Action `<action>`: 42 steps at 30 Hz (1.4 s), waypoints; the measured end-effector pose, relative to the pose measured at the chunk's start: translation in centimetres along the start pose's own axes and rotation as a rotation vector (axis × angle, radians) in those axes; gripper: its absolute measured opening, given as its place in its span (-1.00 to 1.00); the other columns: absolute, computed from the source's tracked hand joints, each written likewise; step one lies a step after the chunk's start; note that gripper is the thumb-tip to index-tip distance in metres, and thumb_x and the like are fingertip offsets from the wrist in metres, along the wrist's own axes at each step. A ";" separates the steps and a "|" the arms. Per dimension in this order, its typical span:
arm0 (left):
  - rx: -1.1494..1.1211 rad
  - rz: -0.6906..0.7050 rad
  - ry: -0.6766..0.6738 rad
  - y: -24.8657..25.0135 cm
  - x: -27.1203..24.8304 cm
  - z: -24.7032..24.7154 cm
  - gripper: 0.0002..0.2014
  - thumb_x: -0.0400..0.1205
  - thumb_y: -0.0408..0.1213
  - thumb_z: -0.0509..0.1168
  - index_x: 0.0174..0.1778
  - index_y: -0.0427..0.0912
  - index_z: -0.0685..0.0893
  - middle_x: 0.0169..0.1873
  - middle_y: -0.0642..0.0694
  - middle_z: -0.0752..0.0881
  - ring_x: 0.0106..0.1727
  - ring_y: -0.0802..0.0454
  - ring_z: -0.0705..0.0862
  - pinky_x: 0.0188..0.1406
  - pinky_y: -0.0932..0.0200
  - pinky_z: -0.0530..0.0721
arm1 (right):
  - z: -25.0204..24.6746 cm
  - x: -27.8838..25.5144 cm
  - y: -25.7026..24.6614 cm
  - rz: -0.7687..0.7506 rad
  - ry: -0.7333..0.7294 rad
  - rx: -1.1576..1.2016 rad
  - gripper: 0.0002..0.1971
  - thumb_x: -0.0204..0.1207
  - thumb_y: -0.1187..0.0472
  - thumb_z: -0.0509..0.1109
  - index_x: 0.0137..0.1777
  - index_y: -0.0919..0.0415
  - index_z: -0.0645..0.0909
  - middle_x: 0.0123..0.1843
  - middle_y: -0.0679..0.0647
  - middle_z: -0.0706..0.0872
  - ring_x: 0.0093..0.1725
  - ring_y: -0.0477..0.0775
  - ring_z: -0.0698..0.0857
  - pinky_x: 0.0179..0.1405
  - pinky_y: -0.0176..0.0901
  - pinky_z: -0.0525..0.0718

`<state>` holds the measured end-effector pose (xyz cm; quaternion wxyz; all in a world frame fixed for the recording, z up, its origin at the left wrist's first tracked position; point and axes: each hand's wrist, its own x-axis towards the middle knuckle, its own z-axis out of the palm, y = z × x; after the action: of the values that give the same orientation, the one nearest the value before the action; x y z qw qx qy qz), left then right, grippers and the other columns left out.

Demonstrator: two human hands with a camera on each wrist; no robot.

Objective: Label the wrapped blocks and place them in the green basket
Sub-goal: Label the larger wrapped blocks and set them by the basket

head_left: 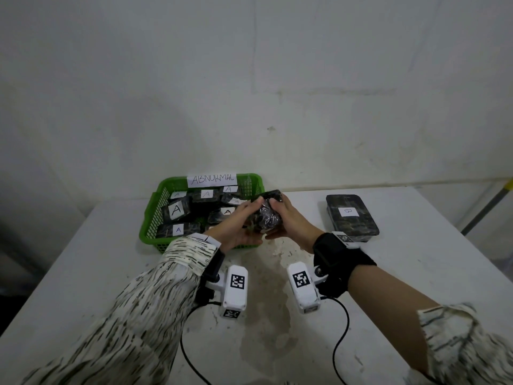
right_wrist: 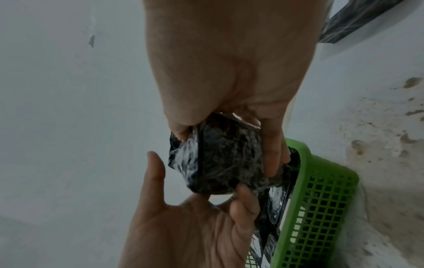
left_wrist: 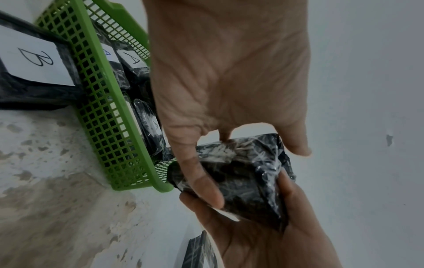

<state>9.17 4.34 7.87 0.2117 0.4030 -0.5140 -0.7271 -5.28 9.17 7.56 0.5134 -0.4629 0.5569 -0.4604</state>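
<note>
A block wrapped in black plastic [head_left: 266, 215] is held in the air over the near right corner of the green basket [head_left: 151, 218]. My left hand [head_left: 249, 215] grips it from the left, with its thumb [left_wrist: 201, 181] laid across the wrap. My right hand [head_left: 280, 215] grips it from the right, fingers curled round the block [right_wrist: 220, 163]. No label shows on the faces of this block that I can see. Several wrapped blocks with white "A" labels [head_left: 176, 209] lie inside the basket.
A paper sign [head_left: 212, 179] is fixed to the basket's far rim. A larger black wrapped block with a "B" label [head_left: 351, 218] lies on the white table [head_left: 416, 273] to the right. A wall stands close behind. Cables trail from both wrist cameras near the front edge.
</note>
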 end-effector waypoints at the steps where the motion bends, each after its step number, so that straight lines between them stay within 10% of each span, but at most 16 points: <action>1: 0.001 0.015 0.009 0.0 0.2 0.1 -0.38 0.52 0.16 0.28 0.42 -0.10 0.42 0.30 -0.33 0.61 -0.02 -0.15 0.70 -0.32 0.11 0.75 | 0.0 0.0 0.0 -0.012 0.009 -0.012 -0.63 0.74 -0.02 0.06 0.51 0.01 0.27 0.21 0.06 0.65 -0.04 0.01 0.76 -0.12 -0.03 0.78; 9: 0.100 0.086 0.211 0.3 0.8 0.2 -0.71 0.67 -0.18 0.11 0.28 -0.20 0.41 0.32 -0.31 0.47 0.18 -0.27 0.58 -0.57 0.14 0.63 | -0.1 -0.2 -0.1 0.021 -0.106 -0.077 -0.56 0.71 0.06 0.13 0.56 -0.19 0.20 0.13 -0.02 0.67 -0.09 0.01 0.73 0.03 -0.07 0.69; 17: 0.123 0.083 0.230 0.0 0.1 -0.2 -0.64 0.68 0.08 0.10 0.15 -0.14 0.52 -0.21 -0.10 0.63 -0.38 0.04 0.58 -0.55 0.28 0.52 | 0.2 0.2 0.2 -0.058 0.081 -0.170 -0.65 0.72 -0.05 0.06 0.41 0.04 0.42 0.16 0.10 0.70 -0.10 0.05 0.74 -0.26 -0.23 0.69; 21: 0.287 0.069 0.155 0.2 -0.4 -1.5 -0.63 0.63 0.14 0.16 -0.27 -0.08 0.59 -0.46 0.00 0.50 -0.50 0.13 0.36 -0.48 0.27 0.29 | -0.9 1.1 0.3 0.031 0.242 -0.071 -0.46 0.67 -0.28 -0.10 0.09 0.15 0.50 -0.35 0.08 0.55 -0.62 -0.04 0.50 -0.55 -0.25 0.44; 24: 0.366 0.143 0.083 -0.1 -0.6 -1.7 -0.84 0.62 -0.06 0.28 0.01 -0.02 0.67 -0.45 0.10 0.55 -0.44 0.19 0.41 -0.42 0.29 0.31 | -1.7 1.9 0.6 0.068 0.338 -0.038 -0.47 0.70 -0.24 -0.10 -0.12 0.20 0.45 -0.44 0.10 0.42 -0.64 -0.02 0.42 -0.59 -0.29 0.32; 28: 0.331 0.194 0.096 0.1 -1.0 -1.7 -0.84 0.61 -0.10 0.29 0.06 0.02 0.68 -0.20 0.11 0.64 -0.18 0.16 0.54 -0.21 0.26 0.44 | -2.5 2.9 1.4 0.143 0.376 -0.002 -0.67 0.70 0.11 0.07 0.10 0.38 0.54 -0.08 0.31 0.61 -0.24 0.16 0.61 -0.43 -0.16 0.53; 35: 0.094 0.197 -0.025 0.6 -0.8 -1.0 -0.76 0.63 -0.25 0.25 0.21 -0.03 0.53 0.26 -0.11 0.57 0.20 -0.01 0.61 -0.05 0.08 0.71 | -2.2 2.2 1.8 0.236 0.276 0.261 -0.92 0.73 0.21 0.05 0.02 0.06 0.34 -0.60 -0.02 0.62 -0.70 -0.12 0.55 -0.70 -0.40 0.47; 39: 0.098 0.153 0.020 0.6 -0.4 -0.7 -0.50 0.66 -0.08 0.19 0.53 0.12 0.24 0.28 -0.16 0.55 0.25 -0.21 0.62 0.14 -0.17 0.68 | -1.8 1.7 1.3 0.201 0.225 0.308 -0.73 0.70 0.26 0.13 0.30 0.16 0.57 0.06 0.20 0.77 -0.09 0.20 0.77 -0.29 -0.02 0.79; 42: 0.036 0.121 0.017 0.6 -0.4 -0.7 -0.50 0.68 0.02 0.11 0.55 0.26 0.17 0.25 -0.12 0.54 0.19 -0.24 0.65 0.14 -0.23 0.67 | -1.6 1.1 0.7 0.163 0.147 0.316 -0.73 0.74 0.26 0.11 0.26 0.06 0.60 0.03 0.05 0.73 -0.07 0.16 0.70 0.06 0.12 0.74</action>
<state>9.92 3.97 8.44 0.2522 0.3811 -0.5486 -0.7001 -6.95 8.23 6.74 0.5731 -0.2949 0.5494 -0.5317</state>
